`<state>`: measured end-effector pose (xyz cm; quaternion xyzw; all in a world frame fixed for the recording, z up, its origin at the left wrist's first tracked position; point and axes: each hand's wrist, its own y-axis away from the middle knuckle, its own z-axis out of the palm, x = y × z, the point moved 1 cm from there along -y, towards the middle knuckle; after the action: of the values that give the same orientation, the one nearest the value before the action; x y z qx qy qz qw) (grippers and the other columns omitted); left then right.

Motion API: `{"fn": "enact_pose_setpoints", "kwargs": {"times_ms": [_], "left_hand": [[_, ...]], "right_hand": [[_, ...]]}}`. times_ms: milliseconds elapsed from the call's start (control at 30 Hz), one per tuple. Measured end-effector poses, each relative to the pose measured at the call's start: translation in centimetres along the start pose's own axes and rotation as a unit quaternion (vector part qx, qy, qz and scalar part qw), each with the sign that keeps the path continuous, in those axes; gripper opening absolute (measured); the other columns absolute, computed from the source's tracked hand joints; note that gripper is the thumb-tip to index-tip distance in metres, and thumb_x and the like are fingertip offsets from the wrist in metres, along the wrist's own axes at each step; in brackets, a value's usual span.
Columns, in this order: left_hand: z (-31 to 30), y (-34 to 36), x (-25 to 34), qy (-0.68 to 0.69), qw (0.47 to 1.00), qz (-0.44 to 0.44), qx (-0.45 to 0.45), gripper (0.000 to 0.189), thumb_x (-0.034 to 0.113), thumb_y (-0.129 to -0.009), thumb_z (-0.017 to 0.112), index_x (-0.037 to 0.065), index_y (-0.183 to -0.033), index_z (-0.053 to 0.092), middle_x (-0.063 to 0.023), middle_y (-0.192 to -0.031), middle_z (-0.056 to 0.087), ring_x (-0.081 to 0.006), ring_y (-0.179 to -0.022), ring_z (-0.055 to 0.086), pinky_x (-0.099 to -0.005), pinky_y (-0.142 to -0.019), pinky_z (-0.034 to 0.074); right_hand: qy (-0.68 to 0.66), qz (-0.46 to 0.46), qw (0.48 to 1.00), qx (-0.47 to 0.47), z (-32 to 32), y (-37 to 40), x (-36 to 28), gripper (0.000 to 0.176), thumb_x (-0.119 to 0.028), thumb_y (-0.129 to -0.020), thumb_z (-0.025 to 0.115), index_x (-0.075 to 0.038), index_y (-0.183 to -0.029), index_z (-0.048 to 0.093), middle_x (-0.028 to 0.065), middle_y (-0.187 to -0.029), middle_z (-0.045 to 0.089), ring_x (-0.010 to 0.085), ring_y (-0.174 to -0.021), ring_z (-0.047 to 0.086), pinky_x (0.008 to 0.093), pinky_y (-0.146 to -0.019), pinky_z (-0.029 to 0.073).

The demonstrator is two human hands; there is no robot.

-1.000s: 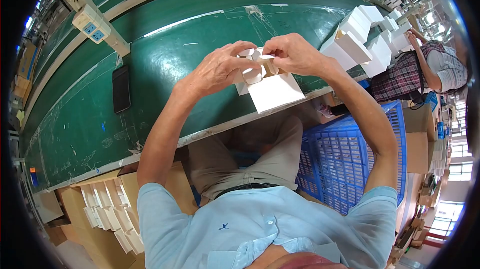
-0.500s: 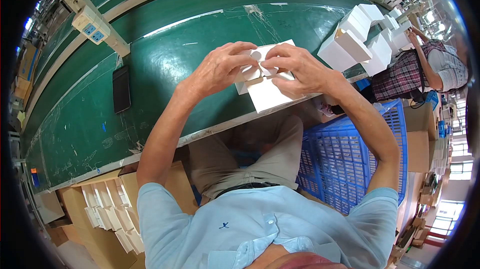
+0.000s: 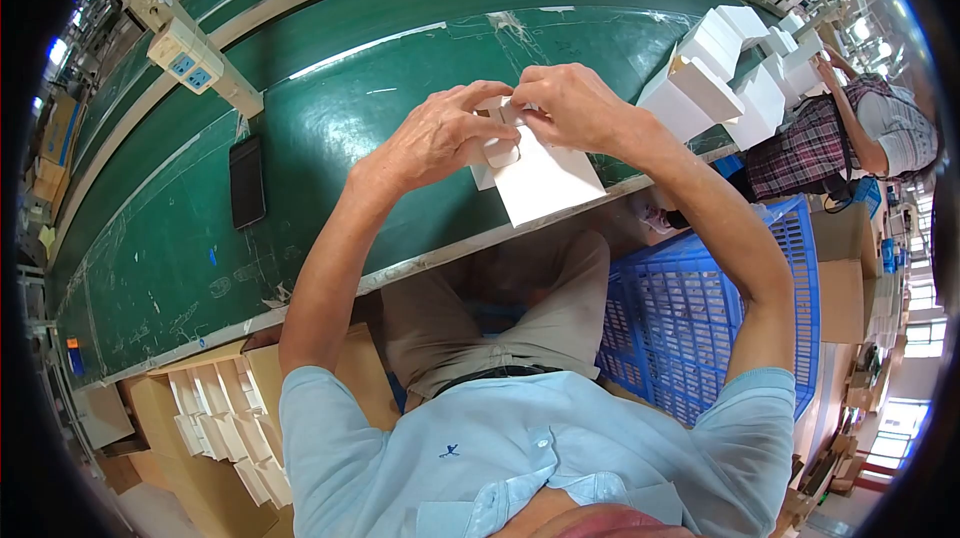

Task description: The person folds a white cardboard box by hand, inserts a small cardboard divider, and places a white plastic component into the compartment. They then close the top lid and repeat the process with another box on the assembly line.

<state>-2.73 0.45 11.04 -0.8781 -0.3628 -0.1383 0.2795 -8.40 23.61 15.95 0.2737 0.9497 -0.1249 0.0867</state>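
Observation:
A small white cardboard box (image 3: 550, 183) lies at the green table's near edge, its broad lid panel folded out toward me. My left hand (image 3: 435, 133) is closed at the box's left side, its thumb against a small white rounded flap (image 3: 501, 152). On the far side, my right hand (image 3: 575, 106) has its fingers pinched together over the box's upper part, close to the left fingertips. Both hands cover much of the box, so its inside is mostly hidden.
Several white boxes (image 3: 705, 83) stand at the right of the green table (image 3: 340, 128). A black phone (image 3: 247, 181) lies left. Below right is a blue plastic basket (image 3: 680, 318); below left, a carton (image 3: 190, 448) of white pieces. Another person (image 3: 810, 143) is at the far right.
My right hand has moved left and slightly away from me, across the box toward my left fingertips. More of the folded-out lid panel shows. My left hand has barely moved.

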Motion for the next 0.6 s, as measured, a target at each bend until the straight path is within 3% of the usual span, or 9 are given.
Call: {"fn": "enact_pose_setpoints", "kwargs": {"times_ms": [133, 367, 467, 600], "left_hand": [[0.1, 0.3, -0.2, 0.003, 1.000, -0.004, 0.011, 0.038, 0.002, -0.097, 0.070, 0.026, -0.122, 0.085, -0.0104, -0.155, 0.061, -0.0348, -0.135, 0.065, -0.0466, -0.113, 0.058], [0.3, 0.3, -0.4, 0.015, 1.000, -0.007, 0.013, 0.035, 0.004, -0.096, 0.072, 0.025, -0.121, 0.086, -0.0102, -0.154, 0.062, -0.0343, -0.132, 0.066, -0.0454, -0.111, 0.060], [0.4, 0.2, -0.3, 0.029, 1.000, -0.008, 0.011, 0.034, 0.005, -0.095, 0.074, 0.024, -0.120, 0.086, -0.0114, -0.153, 0.063, -0.0345, -0.132, 0.066, -0.0468, -0.110, 0.060], [0.0, 0.8, -0.7, 0.040, 0.999, 0.005, 0.009, 0.029, 0.006, -0.094, 0.077, 0.017, -0.119, 0.086, -0.0173, -0.150, 0.064, -0.0384, -0.133, 0.066, -0.0474, -0.107, 0.058]], "right_hand": [[0.066, -0.033, 0.996, -0.052, -0.1, -0.4, -0.1, 0.008, -0.008, -0.088, 0.076, -0.003, -0.093, 0.078, 0.0141, -0.094, 0.072, 0.0351, -0.088, 0.075, 0.0478, -0.080, 0.062], [0.120, -0.066, 0.988, -0.064, -0.1, -0.4, -0.1, 0.010, -0.008, -0.088, 0.078, 0.001, -0.090, 0.076, 0.0156, -0.093, 0.072, 0.0357, -0.087, 0.076, 0.0478, -0.080, 0.063], [0.159, -0.110, 0.979, -0.071, -0.3, -0.4, 0.4, 0.008, -0.008, -0.091, 0.077, -0.002, -0.094, 0.074, 0.0122, -0.090, 0.068, 0.0320, -0.084, 0.073, 0.0448, -0.077, 0.062], [0.122, -0.125, 0.981, -0.083, -0.1, -1.0, 0.9, 0.012, -0.011, -0.083, 0.076, -0.005, -0.094, 0.075, 0.0124, -0.091, 0.068, 0.0330, -0.087, 0.074, 0.0459, -0.078, 0.062]]}}
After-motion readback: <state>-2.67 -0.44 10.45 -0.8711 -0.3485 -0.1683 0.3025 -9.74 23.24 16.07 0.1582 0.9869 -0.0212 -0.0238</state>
